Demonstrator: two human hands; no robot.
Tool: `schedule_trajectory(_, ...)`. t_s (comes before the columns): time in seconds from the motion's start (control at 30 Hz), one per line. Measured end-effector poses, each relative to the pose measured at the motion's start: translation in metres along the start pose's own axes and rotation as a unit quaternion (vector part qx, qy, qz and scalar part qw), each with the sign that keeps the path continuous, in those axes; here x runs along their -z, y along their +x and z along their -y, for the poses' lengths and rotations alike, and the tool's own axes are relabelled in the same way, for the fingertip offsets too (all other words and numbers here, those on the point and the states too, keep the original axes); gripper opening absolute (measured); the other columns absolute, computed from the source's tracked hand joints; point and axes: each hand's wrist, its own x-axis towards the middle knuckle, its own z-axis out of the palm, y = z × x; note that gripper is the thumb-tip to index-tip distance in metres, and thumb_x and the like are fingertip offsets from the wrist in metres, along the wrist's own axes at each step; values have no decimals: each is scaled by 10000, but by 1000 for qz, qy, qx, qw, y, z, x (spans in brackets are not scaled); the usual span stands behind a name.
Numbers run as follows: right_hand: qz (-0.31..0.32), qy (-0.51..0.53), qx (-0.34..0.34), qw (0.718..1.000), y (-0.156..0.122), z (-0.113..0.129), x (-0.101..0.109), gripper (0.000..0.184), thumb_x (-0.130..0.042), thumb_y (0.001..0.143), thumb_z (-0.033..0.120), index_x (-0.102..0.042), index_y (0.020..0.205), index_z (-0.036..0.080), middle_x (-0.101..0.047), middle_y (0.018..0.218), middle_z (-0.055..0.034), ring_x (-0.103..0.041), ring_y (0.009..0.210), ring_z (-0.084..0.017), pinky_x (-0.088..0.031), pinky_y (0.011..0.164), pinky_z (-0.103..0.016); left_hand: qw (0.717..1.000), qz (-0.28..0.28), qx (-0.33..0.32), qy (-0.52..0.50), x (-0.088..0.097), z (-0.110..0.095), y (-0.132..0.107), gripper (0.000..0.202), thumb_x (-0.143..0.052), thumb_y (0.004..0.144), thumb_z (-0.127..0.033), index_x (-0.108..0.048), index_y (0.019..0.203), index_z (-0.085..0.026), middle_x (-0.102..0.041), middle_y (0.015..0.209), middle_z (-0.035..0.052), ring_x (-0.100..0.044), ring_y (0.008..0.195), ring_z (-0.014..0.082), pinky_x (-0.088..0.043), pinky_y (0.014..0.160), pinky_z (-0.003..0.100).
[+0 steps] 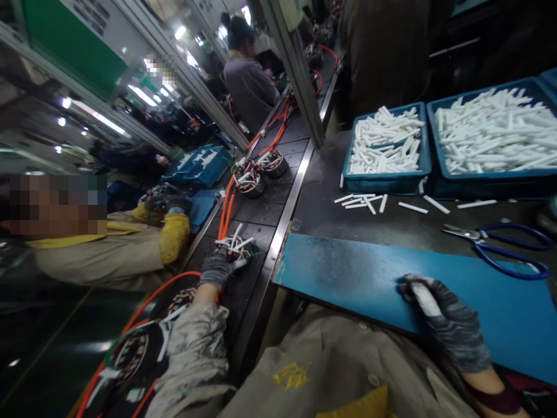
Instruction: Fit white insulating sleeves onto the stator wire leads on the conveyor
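My left hand (216,270), in a grey knit glove, reaches onto the conveyor and grips the near side of a motor stator (237,251). White sleeves stick out of the stator's windings, and orange leads run from it. On a blue mat (348,264) rests my right hand (455,322), also gloved, with its fingers curled and a white-covered thumb pressed against them. Whether anything small sits in that pinch is hidden. Blue-handled scissors (500,244) lie beyond it, partly on the mat.
Two blue bins (387,184) of white tubes stand at the back right, with several loose tubes (361,201) before them. More stators (248,181) with orange leads line the conveyor (265,203). Across it, a co-worker in yellow sleeve covers (174,235) works with gloved hands.
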Motion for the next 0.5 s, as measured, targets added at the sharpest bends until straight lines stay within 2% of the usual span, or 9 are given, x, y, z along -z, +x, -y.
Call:
schedule_trajectory(0.1, 6, -7, 13, 1000, 0, -5, 0, 410, -632, 895, 604, -789, 1015, 244, -826, 938, -64, -795, 831, -277, -650, 859, -439, 1000, 9, -5, 17, -1, -7, -12, 625, -727, 803, -522, -641, 1279, -127, -740, 1216, 219, -693, 1178, 397, -517, 1032, 483)
schedule_trajectory(0.17, 7, -15, 27, 999, 1, -6, 0, 409, -626, 900, 604, -791, 1019, 249, -826, 946, -60, -793, 835, -277, -643, 879, -450, 1000, 17, -16, 14, 4, -2, -18, 602, -737, 781, -489, -667, 1243, -110, -736, 1221, 233, -680, 1202, 410, -495, 1071, 508)
schedule_trajectory(0.23, 6, -22, 43, 999, 1, -5, 0, 407, -620, 901, 607, -796, 998, 253, -825, 929, -56, -791, 832, -277, -641, 888, -457, 998, 41, -34, -14, 17, 16, -21, 580, -774, 728, -428, -686, 1236, -163, -752, 1230, 164, -691, 1201, 361, -513, 1076, 445)
schedule_trajectory(0.3, 9, -27, 52, 998, 1, -4, 1, 396, -614, 906, 602, -800, 979, 259, -825, 927, -53, -791, 840, -277, -640, 894, -460, 996, 60, -36, -55, 34, 42, -19, 534, -787, 692, -368, -701, 1206, -255, -782, 1184, 48, -715, 1165, 288, -552, 1028, 357)
schedule_trajectory(0.37, 9, -25, 54, 998, 1, -3, 2, 379, -613, 915, 588, -799, 985, 266, -826, 943, -50, -790, 840, -273, -641, 890, -459, 997, 39, 17, -71, 45, 65, -12, 463, -760, 708, -354, -705, 1161, -273, -797, 1099, 14, -733, 1112, 297, -570, 997, 400)
schedule_trajectory(0.43, 11, -25, 52, 998, 0, -3, 2, 366, -614, 923, 573, -796, 1011, 268, -825, 965, -50, -790, 851, -272, -639, 897, -461, 995, 25, 56, -76, 43, 77, -5, 461, -761, 712, -343, -704, 1159, -247, -799, 1038, 44, -747, 1051, 319, -581, 959, 435)
schedule_trajectory(0.5, 15, -28, 54, 998, -1, -4, 2, 366, -612, 928, 568, -794, 1023, 265, -825, 970, -55, -790, 867, -277, -635, 911, -469, 994, 26, 68, -86, 27, 75, 3, 513, -795, 694, -349, -701, 1182, -221, -794, 1026, 81, -758, 991, 306, -596, 899, 398)
